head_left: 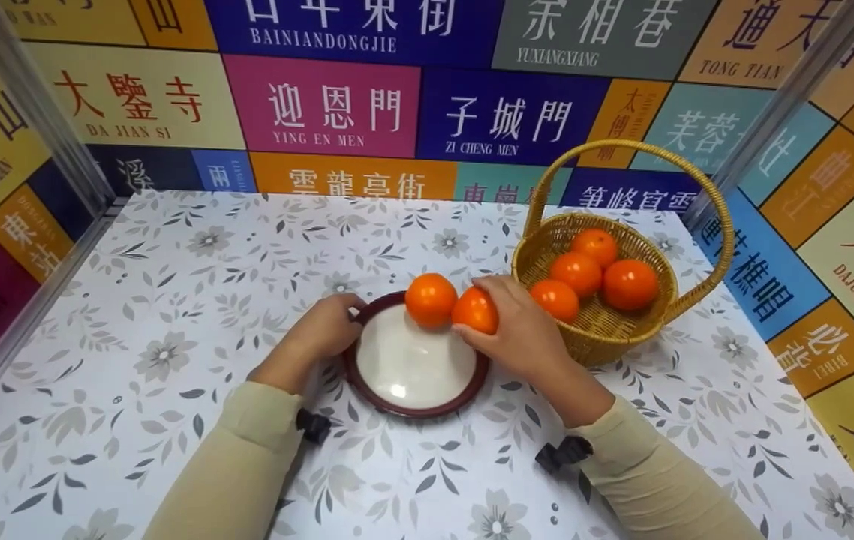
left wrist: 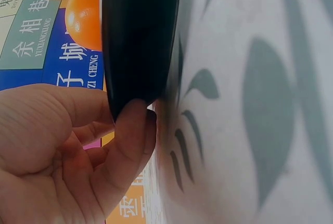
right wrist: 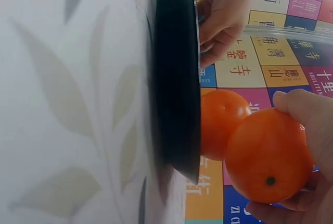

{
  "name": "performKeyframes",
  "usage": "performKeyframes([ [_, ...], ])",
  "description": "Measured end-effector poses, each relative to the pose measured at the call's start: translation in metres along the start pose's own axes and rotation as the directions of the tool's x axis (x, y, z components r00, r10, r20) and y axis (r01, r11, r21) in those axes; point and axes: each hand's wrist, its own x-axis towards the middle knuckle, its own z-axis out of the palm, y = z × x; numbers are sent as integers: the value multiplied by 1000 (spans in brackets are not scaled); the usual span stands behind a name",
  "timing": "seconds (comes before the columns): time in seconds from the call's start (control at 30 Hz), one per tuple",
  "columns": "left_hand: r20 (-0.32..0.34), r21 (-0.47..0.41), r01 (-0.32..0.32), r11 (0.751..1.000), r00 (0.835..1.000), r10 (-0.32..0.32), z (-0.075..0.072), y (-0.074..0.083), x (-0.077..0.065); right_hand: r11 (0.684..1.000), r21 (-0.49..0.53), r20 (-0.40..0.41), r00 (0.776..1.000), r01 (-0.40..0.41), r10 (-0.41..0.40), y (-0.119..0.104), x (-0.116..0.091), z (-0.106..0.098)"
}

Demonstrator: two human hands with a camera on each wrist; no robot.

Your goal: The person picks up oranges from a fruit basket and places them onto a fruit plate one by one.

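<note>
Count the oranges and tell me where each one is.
6: one orange on the plate, another orange in the right hand, four in the basket: rear orange, middle orange, rightmost orange, leftmost orange. More may be hidden behind the basket.

From up on the head, one camera looks forward and down across the table [head_left: 247,232] at the left hand [head_left: 326,326], the right hand [head_left: 521,322] and the lettered wall [head_left: 322,109] beyond. Both wrist cameras ride low, turned sideways, each looking close along the tabletop at the outer side of the plate [head_left: 416,367]; those two share the plate, the left hand and parts of the wall.
</note>
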Motion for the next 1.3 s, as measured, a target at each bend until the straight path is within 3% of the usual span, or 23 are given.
performKeyframes([
  [0.37, 25, -10, 65, 998, 998, -65, -1, 1, 1, 1000, -23, 72, 997, -21, 23, 0, 1, 6],
  [0.9, 18, -1, 40, 999, 999, -40, -1, 2, -1, 999, -17, 140, 989, -42, 44, 3, 1, 15],
  [1.3, 23, 2, 64, 998, 998, -64, -1, 2, 0, 999, 28, 159, 987, -40, 35, 3, 0, 19],
])
